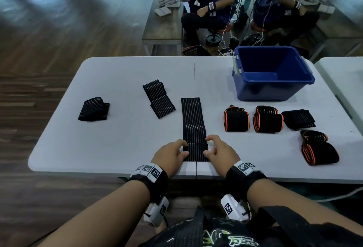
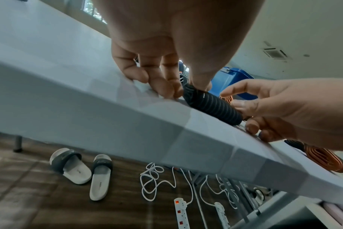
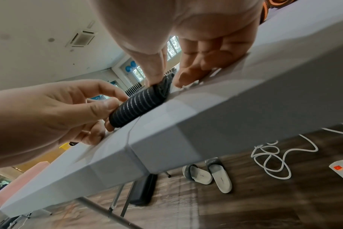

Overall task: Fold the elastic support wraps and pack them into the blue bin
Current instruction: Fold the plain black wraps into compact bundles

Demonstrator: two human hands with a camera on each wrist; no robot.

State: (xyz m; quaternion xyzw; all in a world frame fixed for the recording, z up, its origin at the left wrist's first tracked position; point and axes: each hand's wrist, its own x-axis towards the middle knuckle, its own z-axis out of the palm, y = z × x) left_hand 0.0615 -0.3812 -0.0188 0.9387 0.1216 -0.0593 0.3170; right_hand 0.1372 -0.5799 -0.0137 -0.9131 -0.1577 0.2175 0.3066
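Note:
A long black striped wrap (image 1: 193,122) lies lengthwise at the middle of the white table (image 1: 121,140). Its near end (image 2: 211,105) is turned over into a short roll by the table's front edge. My left hand (image 1: 184,149) pinches the roll's left side between thumb and fingers. On the other side, my right hand (image 1: 207,146) pinches the same roll (image 3: 137,106). The blue bin (image 1: 273,73) stands at the far right of the table, and nothing shows inside it.
A folded black wrap (image 1: 93,109) and a half-folded one (image 1: 158,98) lie to the left. Folded orange-edged wraps (image 1: 236,119) (image 1: 268,120) (image 1: 318,148) and a black one (image 1: 298,119) lie to the right. Cables and sandals (image 2: 80,170) are on the floor.

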